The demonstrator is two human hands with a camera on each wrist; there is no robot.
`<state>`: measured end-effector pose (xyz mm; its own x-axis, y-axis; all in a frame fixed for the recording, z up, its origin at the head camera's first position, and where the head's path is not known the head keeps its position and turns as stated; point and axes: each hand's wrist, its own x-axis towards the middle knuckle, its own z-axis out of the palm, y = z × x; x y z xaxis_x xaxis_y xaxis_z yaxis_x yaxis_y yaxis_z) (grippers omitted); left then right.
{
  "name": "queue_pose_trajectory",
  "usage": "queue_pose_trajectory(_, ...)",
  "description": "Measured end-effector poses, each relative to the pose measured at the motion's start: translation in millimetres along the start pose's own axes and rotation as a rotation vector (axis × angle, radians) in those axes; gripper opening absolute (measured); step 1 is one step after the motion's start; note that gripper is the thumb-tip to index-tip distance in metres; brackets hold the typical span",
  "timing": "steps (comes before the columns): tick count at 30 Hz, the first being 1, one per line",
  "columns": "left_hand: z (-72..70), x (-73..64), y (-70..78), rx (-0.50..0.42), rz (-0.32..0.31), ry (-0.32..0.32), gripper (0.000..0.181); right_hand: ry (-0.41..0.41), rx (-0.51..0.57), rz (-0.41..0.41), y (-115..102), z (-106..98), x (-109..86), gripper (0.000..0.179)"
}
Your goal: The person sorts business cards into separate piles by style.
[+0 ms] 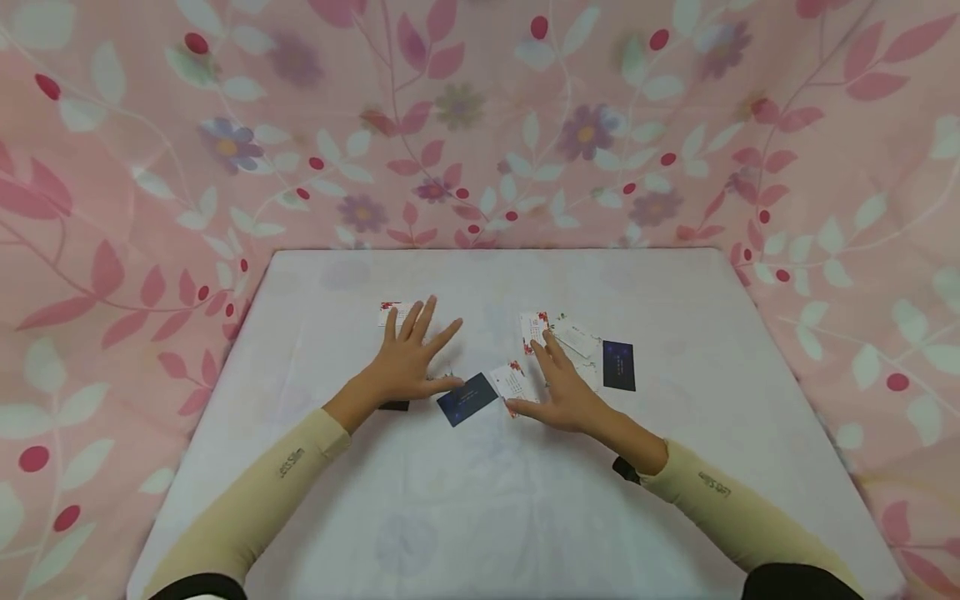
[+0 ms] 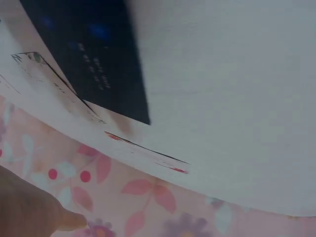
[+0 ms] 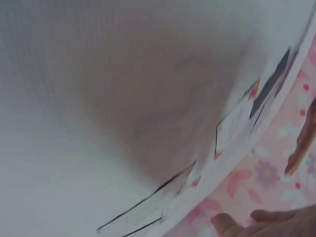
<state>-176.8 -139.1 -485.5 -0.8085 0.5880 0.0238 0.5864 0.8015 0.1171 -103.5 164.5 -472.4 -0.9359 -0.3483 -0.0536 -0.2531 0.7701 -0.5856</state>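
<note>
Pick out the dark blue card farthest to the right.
It's the dark blue card just right of the leaf-patterned white cards; the other two dark cards lie nearer the left hand.

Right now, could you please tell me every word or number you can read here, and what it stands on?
"Let's Slim": right sleeve.
"Let's Slim", apparently: left sleeve.
Dark cards and white cards: print too small or blurred to read.

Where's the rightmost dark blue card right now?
In the head view, the dark blue card lies on the right half of the table, right of a leaf-trimmed white card and the right hand.
</note>
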Motion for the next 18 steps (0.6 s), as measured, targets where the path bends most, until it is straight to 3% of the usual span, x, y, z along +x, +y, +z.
queue_pose_trajectory(3, 4.0, 15.8, 10.8, 0.003, 0.074, -0.008, 0.095, 0.032, -0.001, 0.039, -7.2, 6.5, -2.5, 0.101)
queue_pose_trajectory(9, 10.1, 44.0, 23.8, -0.056, 0.183, -0.062, 0.087, 0.024, -0.173, 0.113, -6.7, 20.7, -4.7, 0.077)
queue_pose_trajectory(18, 8.6, 67.0, 37.2, -0.228, 0.259, -0.191, 0.081, -0.041, -0.222, 0.192, -1.0, 28.5, -1.8, 0.075)
